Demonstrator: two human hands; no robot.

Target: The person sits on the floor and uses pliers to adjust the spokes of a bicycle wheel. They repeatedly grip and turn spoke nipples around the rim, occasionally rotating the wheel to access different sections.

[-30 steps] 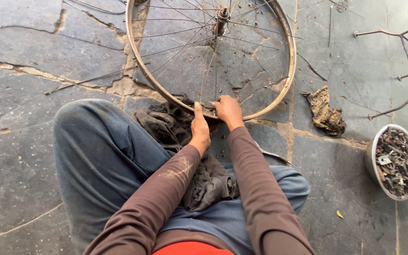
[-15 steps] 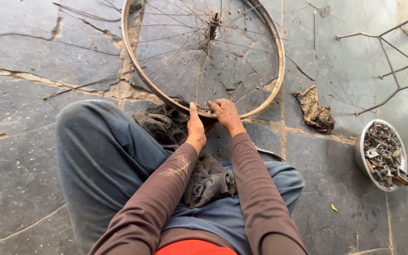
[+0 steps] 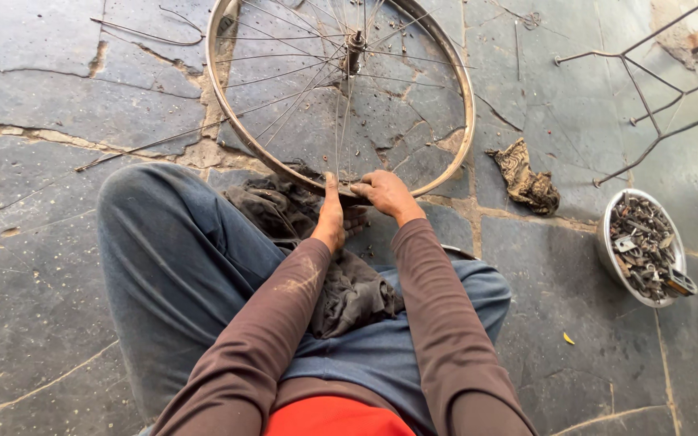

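Note:
A bare bicycle wheel rim (image 3: 221,113) with thin spokes and a hub (image 3: 355,40) lies on the stone floor in front of me. Both my hands meet at its near edge. My left hand (image 3: 330,218) presses on the rim with the thumb pointing up. My right hand (image 3: 388,194) curls over the rim beside it, fingers closed on it. A dark grey rag (image 3: 349,291) lies over my lap and under the rim's near edge. My legs in blue jeans (image 3: 179,266) are folded below the wheel.
A metal bowl (image 3: 607,242) full of several small metal parts stands at the right. A crumpled brown rag (image 3: 527,179) lies right of the rim. A thin metal rod frame (image 3: 648,105) occupies the upper right. Loose spokes (image 3: 147,36) lie at the upper left.
The view has shifted, so the wheel and bowl sit slightly lower and more to the left. Both hands stay at the rim's near edge with almost no movement.

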